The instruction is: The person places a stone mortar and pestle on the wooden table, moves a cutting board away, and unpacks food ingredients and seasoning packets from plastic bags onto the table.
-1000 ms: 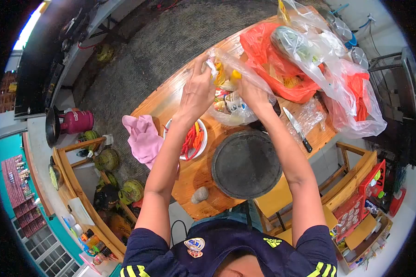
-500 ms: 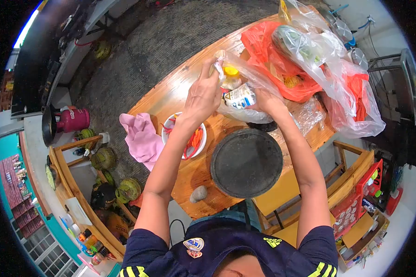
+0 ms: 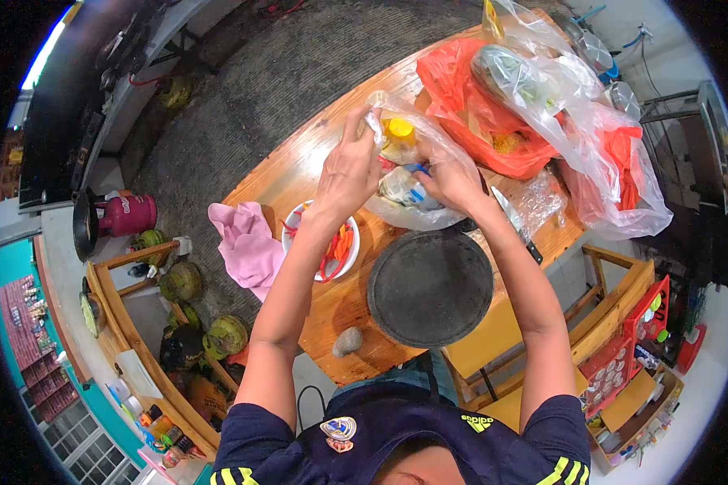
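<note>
A clear plastic bag [image 3: 455, 147] stands on the wooden table, its mouth towards me. My left hand [image 3: 349, 171] is closed on the bag's left rim. My right hand [image 3: 451, 179] reaches inside it, thumb and fingers closed around a white packet with blue marks [image 3: 404, 190]; the fingertips are partly hidden. Beside the packet in the bag shows a yellow-capped container [image 3: 399, 131]. Just below the bag lies a round dark stone slab [image 3: 430, 289]. A white bowl [image 3: 356, 252] of red and orange chillies [image 3: 342, 242] sits under my left forearm.
Red and clear plastic bags [image 3: 534, 97] crowd the table's far right. A knife [image 3: 516, 222] lies beside my right forearm, near crumpled clear plastic [image 3: 542, 202]. A pink cloth [image 3: 243, 246] hangs over the left edge. A small stone [image 3: 348, 342] rests near the front edge.
My right hand has moved left and deeper into the bag, and the packet has turned. The bag has shifted slightly left, and the knife is now uncovered. My left hand keeps hold of the rim.
</note>
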Demonstrator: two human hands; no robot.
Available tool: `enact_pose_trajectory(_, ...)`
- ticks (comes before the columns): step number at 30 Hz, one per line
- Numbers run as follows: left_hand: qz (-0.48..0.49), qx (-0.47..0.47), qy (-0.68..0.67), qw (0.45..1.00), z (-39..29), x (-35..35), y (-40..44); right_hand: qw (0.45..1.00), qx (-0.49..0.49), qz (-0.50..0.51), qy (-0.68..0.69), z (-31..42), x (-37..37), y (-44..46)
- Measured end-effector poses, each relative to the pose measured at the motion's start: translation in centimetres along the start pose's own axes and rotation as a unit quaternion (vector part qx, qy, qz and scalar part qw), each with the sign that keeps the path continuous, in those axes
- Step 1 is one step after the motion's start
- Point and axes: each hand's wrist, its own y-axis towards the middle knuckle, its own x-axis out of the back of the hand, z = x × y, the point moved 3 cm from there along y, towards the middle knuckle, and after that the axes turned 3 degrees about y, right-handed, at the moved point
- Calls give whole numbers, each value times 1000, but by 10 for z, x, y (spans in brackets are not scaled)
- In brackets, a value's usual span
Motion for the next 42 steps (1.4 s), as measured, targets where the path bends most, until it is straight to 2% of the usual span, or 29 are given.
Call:
enact_pose_trajectory(3,37,52,-15,998,1,1,0,997,66,-40,-21,9,-4,-4)
enact_pose_trajectory(7,16,13,4,1000,1,1,-1,999,-2,28,18,31,1,-14)
enact_pose_trajectory(10,16,13,7,1000,1,0,-2,991,124,-47,-1,42,-1,-23)
enact_pose_trajectory(13,22,11,-1,1000,2,-1,-5,997,76,20,-28,28,-12,-35)
enact_pose_trajectory(16,19,8,-3,1000,2,-2,-5,989,132,-45,-44,20,-16,-42)
enact_pose_trajectory(19,29,21,-2,999,-1,-2,-7,986,116,-81,-92,26,-11,-47)
enact_pose_trajectory(22,24,19,-3,1000,-1,-2,-5,972,187,-56,-130,23,-16,-42)
enact_pose_trajectory(25,22,21,-3,1000,-1,1,-5,977,177,-49,-114,46,2,-43)
enact_pose_trajectory(28,31,26,-13,999,-6,1,-5,965,188,-96,-157,40,2,-36)
enact_pose_trajectory(30,25,21,-5,999,-4,2,-5,963,183,-153,-128,49,7,-40)
enact_pose_trajectory(32,61,44,30,997,12,-8,-12,966,155,-179,-103,47,10,-46)
enact_pose_trajectory(35,41,4,53,998,14,-12,-10,961,134,-242,-22,47,24,-65)
enact_pose_trajectory(38,11,-26,42,999,0,-6,-4,959,105,-255,67,61,74,-95)
enact_pose_trajectory(40,-8,-46,31,998,-2,-3,-3,924,108,-331,158,65,106,-117)
enact_pose_trajectory(42,13,-15,23,1000,-2,-3,-3,913,84,-362,171,64,139,-142)
